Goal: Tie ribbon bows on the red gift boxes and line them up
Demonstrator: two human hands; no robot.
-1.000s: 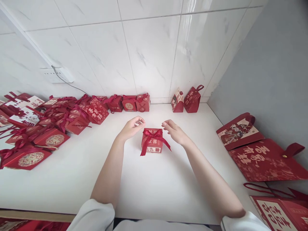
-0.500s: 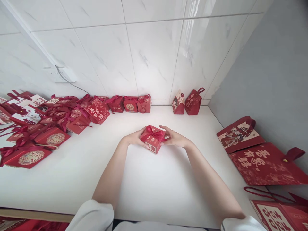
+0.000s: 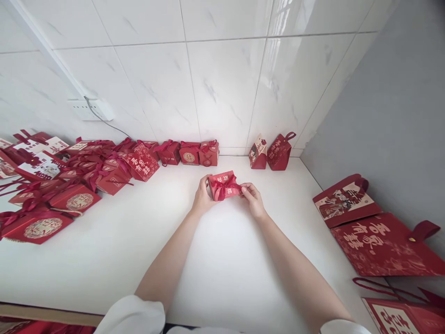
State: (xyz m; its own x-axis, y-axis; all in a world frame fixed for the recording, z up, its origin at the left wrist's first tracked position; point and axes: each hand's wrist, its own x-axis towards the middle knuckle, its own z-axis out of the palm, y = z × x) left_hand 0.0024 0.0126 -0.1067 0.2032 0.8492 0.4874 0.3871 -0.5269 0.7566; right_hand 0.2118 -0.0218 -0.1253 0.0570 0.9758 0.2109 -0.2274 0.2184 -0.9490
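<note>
A small red gift box [image 3: 224, 184] tied with a red ribbon bow is held between both my hands over the white table [image 3: 215, 260], a little short of the back wall. My left hand [image 3: 202, 196] grips its left side with fingers curled round it. My right hand [image 3: 252, 197] holds its right side, fingers closed on the edge and ribbon. The box is tilted with its bow face turned toward me.
A row of small red boxes [image 3: 189, 152] lines the back wall, with two taller pouch boxes [image 3: 273, 151] to their right. Many flat red boxes [image 3: 52, 199] crowd the left side. Large red paper bags [image 3: 378, 239] lie at the right by the grey wall.
Both hands closed on the ribboned box, lifted it and carried it farther from me toward the back wall, turning it as they went.
</note>
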